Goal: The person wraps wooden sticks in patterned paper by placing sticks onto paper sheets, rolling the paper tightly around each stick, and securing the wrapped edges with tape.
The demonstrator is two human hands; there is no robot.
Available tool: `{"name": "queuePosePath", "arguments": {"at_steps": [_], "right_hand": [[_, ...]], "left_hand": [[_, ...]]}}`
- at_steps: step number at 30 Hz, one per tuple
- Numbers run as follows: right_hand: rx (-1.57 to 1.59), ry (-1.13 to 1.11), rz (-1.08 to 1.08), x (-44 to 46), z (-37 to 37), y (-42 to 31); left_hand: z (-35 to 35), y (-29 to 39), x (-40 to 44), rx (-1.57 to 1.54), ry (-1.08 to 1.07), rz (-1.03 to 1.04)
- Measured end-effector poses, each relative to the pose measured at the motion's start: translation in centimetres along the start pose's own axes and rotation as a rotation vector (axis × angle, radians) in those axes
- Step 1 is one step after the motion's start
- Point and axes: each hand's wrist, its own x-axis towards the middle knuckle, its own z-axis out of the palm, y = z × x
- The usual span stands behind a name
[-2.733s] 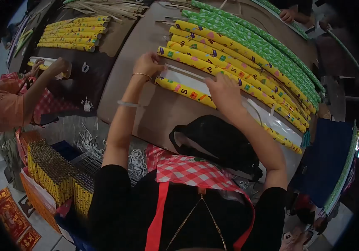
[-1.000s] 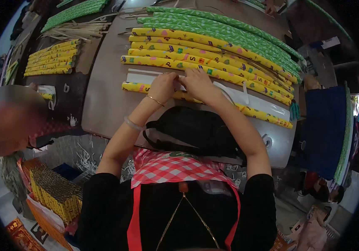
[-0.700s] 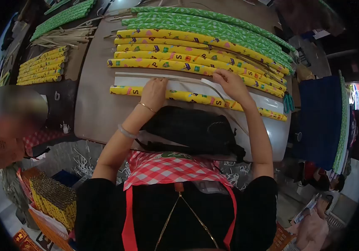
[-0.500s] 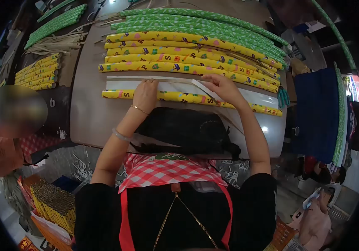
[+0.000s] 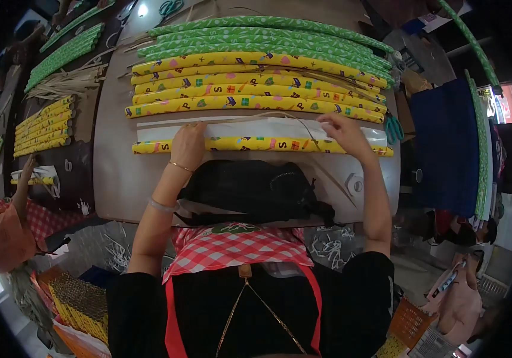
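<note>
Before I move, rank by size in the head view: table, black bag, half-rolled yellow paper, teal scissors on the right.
1. Table
2. Black bag and half-rolled yellow paper: too alike to rank
3. Teal scissors

From far away, I am counting one yellow roll [image 5: 244, 144] in front, with at least four more yellow rolls [image 5: 256, 105] and at least four green rolls [image 5: 256, 39] lying behind it on the big table [image 5: 111, 149]. I am seeing one black bag [image 5: 244, 192]. I am spotting two pairs of scissors [image 5: 394, 130] and two red checked aprons [image 5: 238, 247]. On one arm, I am finding one gold bracelet [image 5: 181, 167] and one pale bangle [image 5: 162, 207].
</note>
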Motion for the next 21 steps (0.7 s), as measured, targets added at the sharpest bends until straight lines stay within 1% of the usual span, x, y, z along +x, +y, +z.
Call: {"name": "queuePosePath", "arguments": {"at_steps": [2, 4, 6, 7, 9, 10, 11, 13, 14, 16, 18, 20, 21], "right_hand": [[-0.010, 0.044, 0.099, -2.8, -4.7, 2.9], [-0.107, 0.083, 0.259, -5.8, -9.8, 6.8], [-0.161, 0.120, 0.331, -8.2, -13.3, 9.2], [-0.162, 0.120, 0.335, -9.0, -14.4, 10.1], [-0.331, 0.087, 0.351, -9.5, -15.5, 11.3], [-0.345, 0.137, 0.353, -9.2, -15.3, 10.5], [-0.345, 0.130, 0.348, -8.5, -14.8, 9.9], [-0.534, 0.521, -0.064, -6.7, -13.3, 8.1], [-0.393, 0.575, -0.067, -5.5, -11.1, 3.9], [-0.172, 0.471, -0.019, -3.4, -6.5, -1.5], [-0.199, 0.230, -0.216, -1.5, -1.7, -4.1], [-0.419, 0.092, -0.350, 0.5, 1.8, -5.2], [-0.419, 0.089, -0.354, 1.5, 3.1, -5.2]], "left_hand": [[0.2, -0.1, 0.0, -0.003, 0.007, 0.009], [-0.8, 0.8, 0.2, -0.007, 0.010, 0.010], [-0.9, 0.9, 0.2, -0.010, 0.007, 0.009], [-0.5, 0.5, 0.2, -0.009, 0.017, 0.022], [0.1, -0.1, 0.1, -0.003, 0.030, 0.028], [0.2, -0.1, 0.1, -0.006, 0.027, 0.017], [0.3, -0.1, 0.0, -0.009, 0.022, 0.005], [0.1, -0.2, -0.1, -0.015, 0.017, -0.003], [0.0, -0.2, -0.1, -0.023, 0.012, 0.000], [-0.2, 0.0, -0.1, -0.021, 0.003, -0.024], [-0.3, -0.1, -0.2, -0.018, -0.007, -0.041], [0.0, -0.3, -0.2, -0.047, 0.008, -0.033], [0.1, -0.3, -0.1, -0.046, 0.009, -0.038]]}}
